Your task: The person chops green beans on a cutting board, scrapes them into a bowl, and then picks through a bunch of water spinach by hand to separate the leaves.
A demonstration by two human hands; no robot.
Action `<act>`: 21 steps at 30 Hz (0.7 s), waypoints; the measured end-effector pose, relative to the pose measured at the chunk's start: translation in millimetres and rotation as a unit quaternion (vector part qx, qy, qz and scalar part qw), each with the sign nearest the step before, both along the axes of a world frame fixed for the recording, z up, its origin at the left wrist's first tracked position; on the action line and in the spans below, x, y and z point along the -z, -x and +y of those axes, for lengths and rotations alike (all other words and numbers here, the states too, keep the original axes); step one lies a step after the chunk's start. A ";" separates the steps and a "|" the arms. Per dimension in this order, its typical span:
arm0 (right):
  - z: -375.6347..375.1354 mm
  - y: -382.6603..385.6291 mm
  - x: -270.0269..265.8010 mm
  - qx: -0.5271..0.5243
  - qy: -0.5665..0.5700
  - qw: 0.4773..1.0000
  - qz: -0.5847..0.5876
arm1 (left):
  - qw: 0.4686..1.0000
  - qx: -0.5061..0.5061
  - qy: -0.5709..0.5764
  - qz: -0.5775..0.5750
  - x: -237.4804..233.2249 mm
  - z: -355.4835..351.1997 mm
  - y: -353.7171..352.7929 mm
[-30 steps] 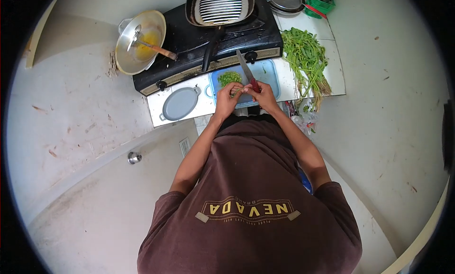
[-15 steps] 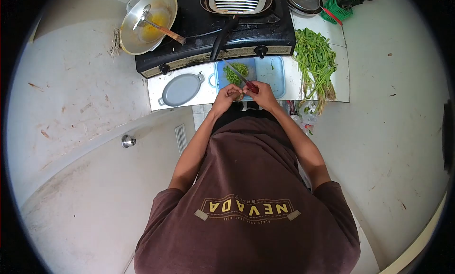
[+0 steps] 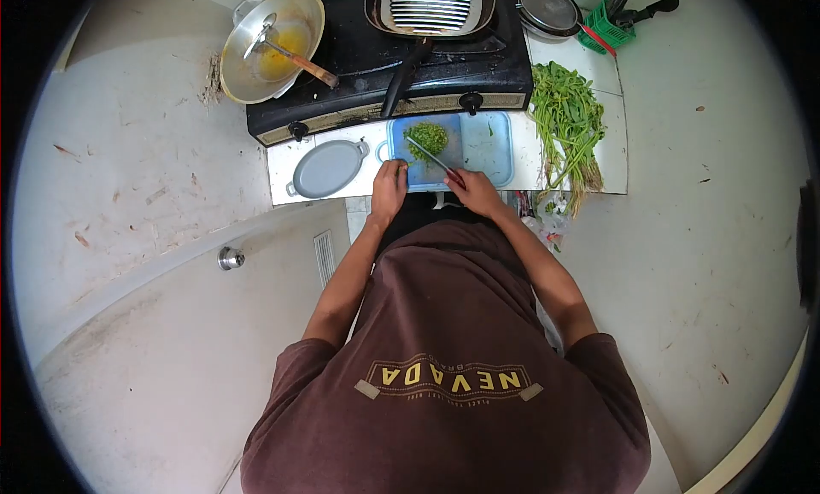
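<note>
R hand [image 3: 477,193] grips knife [image 3: 438,159]; L hand [image 3: 389,191] at tray [image 3: 489,161] edge, grip unclear. Risk: hard blade sweep may spill chopped greens [image 3: 428,138].

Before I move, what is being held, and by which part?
The right hand holds the knife by its red handle. Whether the left hand holds anything cannot be told from this view.

Arms [image 3: 559,297] reach forward, left hand [image 3: 389,190] and right hand [image 3: 476,193] apart.
</note>
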State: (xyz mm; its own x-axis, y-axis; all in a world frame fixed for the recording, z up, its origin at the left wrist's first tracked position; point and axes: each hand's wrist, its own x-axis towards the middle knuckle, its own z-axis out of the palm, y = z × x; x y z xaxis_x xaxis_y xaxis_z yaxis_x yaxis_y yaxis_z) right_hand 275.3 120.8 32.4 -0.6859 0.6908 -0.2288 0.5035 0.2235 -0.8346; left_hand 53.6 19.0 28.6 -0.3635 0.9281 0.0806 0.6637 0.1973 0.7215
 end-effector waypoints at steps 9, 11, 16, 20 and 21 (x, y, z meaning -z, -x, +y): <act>-11.6 -6.6 15.5 -0.064 -0.061 0.989 -0.121 | 0.997 0.024 -0.043 0.057 4.7 0.1 -8.9; -12.4 -6.9 16.5 -0.070 -0.069 0.987 -0.131 | 0.999 0.013 -0.030 0.038 4.3 0.8 -8.5; -13.3 -4.2 7.2 -0.085 -0.100 0.985 -0.114 | 1.000 0.004 -0.023 0.014 9.7 1.3 -6.8; -10.8 -0.2 4.5 -0.105 -0.096 0.982 -0.123 | 1.000 0.005 -0.013 -0.004 9.0 1.0 -5.9; -11.0 0.2 3.6 -0.104 -0.100 0.983 -0.116 | 1.000 0.004 -0.010 -0.009 8.7 0.9 -6.0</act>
State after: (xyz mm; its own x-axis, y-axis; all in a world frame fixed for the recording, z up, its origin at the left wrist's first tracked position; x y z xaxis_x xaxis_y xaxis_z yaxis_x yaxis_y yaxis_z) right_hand 275.2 109.8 28.7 -0.7625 0.5881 -0.2699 0.6013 0.4900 -0.6311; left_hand 59.7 19.9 19.9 -0.3581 0.9290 0.0931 0.6518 0.1773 0.7374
